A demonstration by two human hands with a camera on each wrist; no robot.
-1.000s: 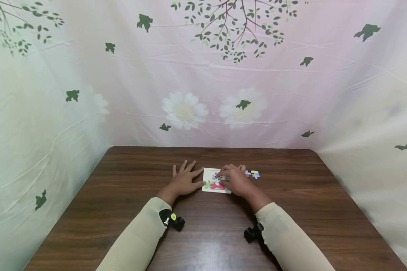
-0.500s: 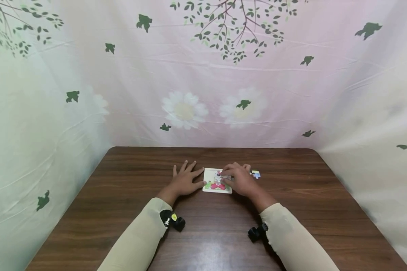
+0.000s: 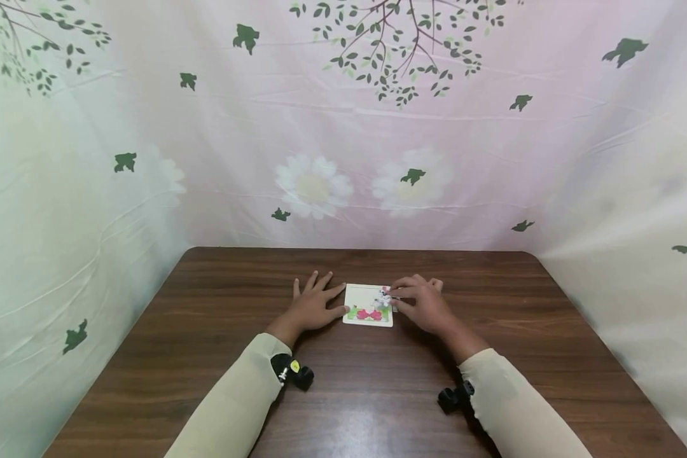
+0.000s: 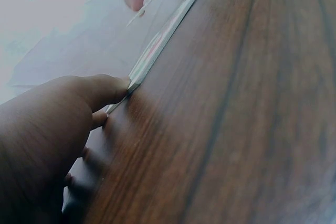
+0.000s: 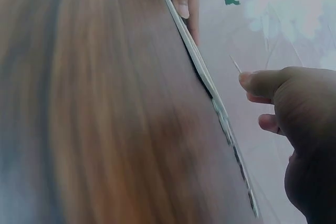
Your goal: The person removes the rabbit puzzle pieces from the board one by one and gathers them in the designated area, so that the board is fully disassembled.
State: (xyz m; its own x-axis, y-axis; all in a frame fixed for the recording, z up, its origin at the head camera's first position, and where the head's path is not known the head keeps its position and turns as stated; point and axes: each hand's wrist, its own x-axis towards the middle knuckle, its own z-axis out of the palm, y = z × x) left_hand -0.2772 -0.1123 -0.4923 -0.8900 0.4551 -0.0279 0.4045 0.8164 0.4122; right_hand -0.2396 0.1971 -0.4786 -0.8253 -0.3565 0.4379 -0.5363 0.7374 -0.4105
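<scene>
Jigsaw piece (image 3: 384, 298) hangs nearly flat, just above the right side of the puzzle board (image 3: 357, 296), which lies toward the far edge of the worktop (image 3: 366, 372). The nearer right hand (image 3: 423, 306) pinches it between thumb and fingertips; the left hand (image 3: 312, 310) lies spread, gripping nothing, thumb touching the board's left edge.

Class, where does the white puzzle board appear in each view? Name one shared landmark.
Head: board, just right of centre, lower half.
Left wrist: board edge-on, upper middle.
Right wrist: board edge-on, upper middle, opposite slant.
Shared landmark: left hand, at its edge.
</scene>
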